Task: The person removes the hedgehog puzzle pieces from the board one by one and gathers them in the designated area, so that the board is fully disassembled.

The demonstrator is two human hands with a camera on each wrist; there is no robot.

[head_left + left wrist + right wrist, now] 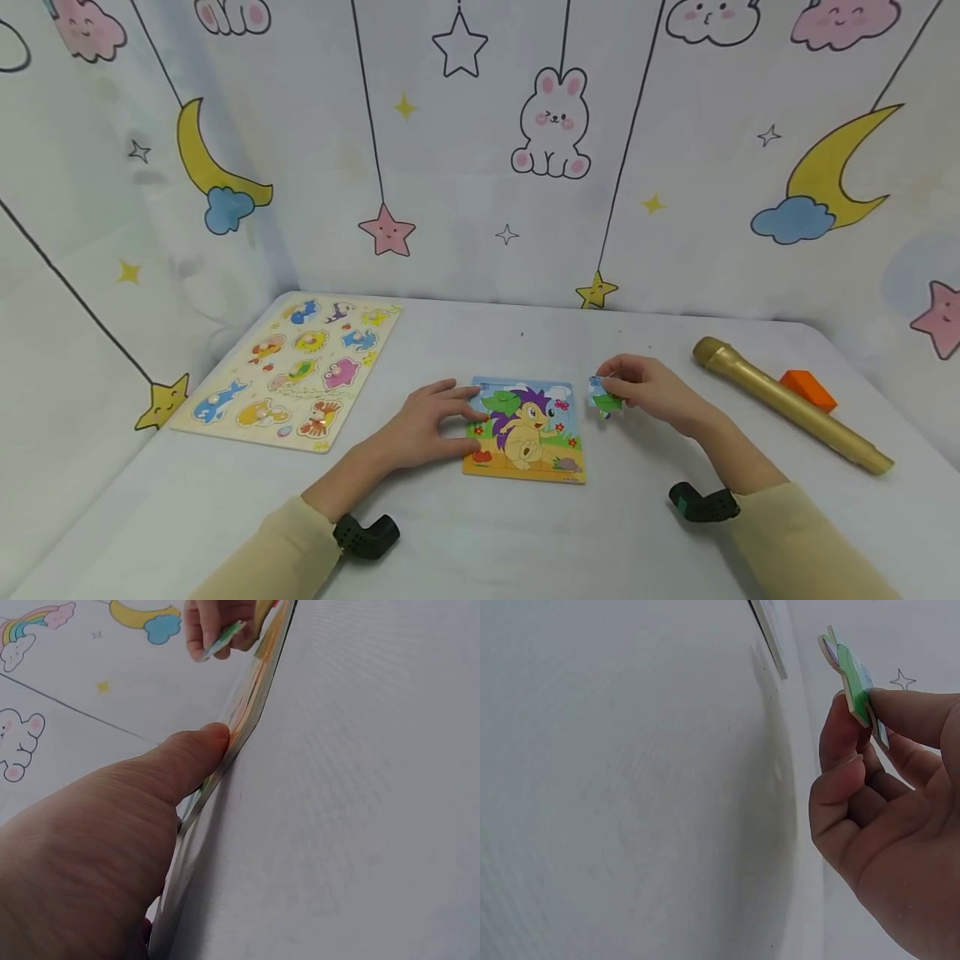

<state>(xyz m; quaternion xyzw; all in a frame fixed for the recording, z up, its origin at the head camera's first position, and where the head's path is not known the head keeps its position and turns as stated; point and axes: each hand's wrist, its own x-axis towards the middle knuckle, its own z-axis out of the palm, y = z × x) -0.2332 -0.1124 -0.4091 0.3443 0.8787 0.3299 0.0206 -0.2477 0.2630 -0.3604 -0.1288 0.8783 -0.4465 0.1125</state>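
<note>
A square jigsaw puzzle (534, 429) with a purple-spined cartoon hedgehog lies on the white table in the head view. My left hand (435, 423) rests at its left side, fingers spread and fingertips over the edge. The left wrist view has that thumb (202, 746) lying along the board's rim. To the right of the board, my right hand (648, 390) pinches a jigsaw piece (604, 400) with green and blue print between thumb and fingers. Seen from the right wrist, the piece (853, 684) is held edge-on, raised off the table.
A cream peg board (288, 371) with sea animal shapes lies at the back left. On the right are a gold microphone (791, 404) and an orange block (808, 390). A printed cloth (480, 167) hangs behind the table.
</note>
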